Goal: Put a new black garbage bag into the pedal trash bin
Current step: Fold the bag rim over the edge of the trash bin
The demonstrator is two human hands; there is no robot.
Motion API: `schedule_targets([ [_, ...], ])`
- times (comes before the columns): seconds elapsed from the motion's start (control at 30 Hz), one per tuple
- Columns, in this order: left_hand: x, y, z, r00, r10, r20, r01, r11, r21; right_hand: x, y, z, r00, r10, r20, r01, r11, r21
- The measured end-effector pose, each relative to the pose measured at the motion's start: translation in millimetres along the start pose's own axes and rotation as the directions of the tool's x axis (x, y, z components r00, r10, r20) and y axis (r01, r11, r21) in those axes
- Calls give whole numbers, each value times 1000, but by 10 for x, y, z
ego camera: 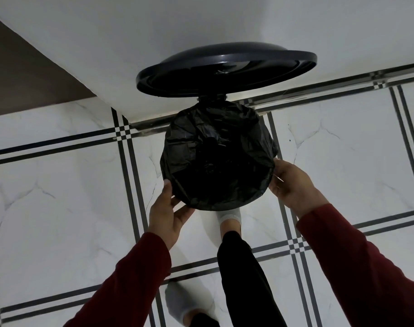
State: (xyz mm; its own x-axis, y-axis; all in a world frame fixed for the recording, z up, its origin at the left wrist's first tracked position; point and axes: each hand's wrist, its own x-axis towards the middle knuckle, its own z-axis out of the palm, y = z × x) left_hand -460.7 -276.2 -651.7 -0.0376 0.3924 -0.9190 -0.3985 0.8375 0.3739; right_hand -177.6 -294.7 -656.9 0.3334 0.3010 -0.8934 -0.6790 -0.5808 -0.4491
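Note:
I look straight down on the round pedal trash bin, whose dark lid (224, 69) stands raised at the far side. A black garbage bag (215, 156) lines the bin, and its edge is folded over the whole rim. My left hand (169, 212) cups the near-left side of the bag-covered rim, fingers spread and touching the plastic. At the near-right side, my right hand (289, 185) pinches the bag's edge against the rim. One socked foot (229, 220) reaches under the bin's front; the pedal itself is hidden.
The bin stands on a white marble-look tiled floor (59, 197) with black line borders, right against a white wall (130, 43). My other socked foot (187, 303) is planted nearer to me. A brown surface (17, 74) shows at the far left.

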Motion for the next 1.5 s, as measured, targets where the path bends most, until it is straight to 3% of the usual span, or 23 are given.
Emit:
schedule_targets([
  [0.13, 101, 58, 18, 994, 20, -106, -7, 992, 122, -24, -27, 50, 995, -68, -76, 69, 998, 10],
  [0.33, 159, 102, 57, 964, 164, -210, -145, 984, 103, -25, -90, 98, 999, -2, -54, 2, 1000, -8],
  [0.5, 182, 138, 35, 943, 312, -115, -271, 921, 280, -5, -224, 175, 997, 45, -69, -53, 992, -119],
  [0.7, 146, 276, 45, 981, 177, -83, -160, 972, 174, -89, -423, 228, 995, 94, -35, -100, 947, -305],
  [0.87, 225, 344, 64, 984, 148, -101, -124, 970, 209, -103, -366, 197, 975, 220, -8, -220, 974, -62],
  [1.1, 272, 392, 79, 984, 89, -155, -62, 983, 173, -134, -162, 284, 983, 183, -33, -174, 968, 181],
  [1.2, 234, 399, 107, 986, 52, -156, -26, 987, 161, -163, -181, 321, 984, 176, -22, -173, 980, 96],
  [1.33, 161, 421, 165, 981, 19, -191, -3, 997, 83, -154, -320, 324, 945, 296, -136, -304, 952, -44],
  [1.5, 138, 376, 245, 981, 29, -192, -23, 999, 32, -125, -279, 359, 954, 292, -73, -293, 956, 3],
])
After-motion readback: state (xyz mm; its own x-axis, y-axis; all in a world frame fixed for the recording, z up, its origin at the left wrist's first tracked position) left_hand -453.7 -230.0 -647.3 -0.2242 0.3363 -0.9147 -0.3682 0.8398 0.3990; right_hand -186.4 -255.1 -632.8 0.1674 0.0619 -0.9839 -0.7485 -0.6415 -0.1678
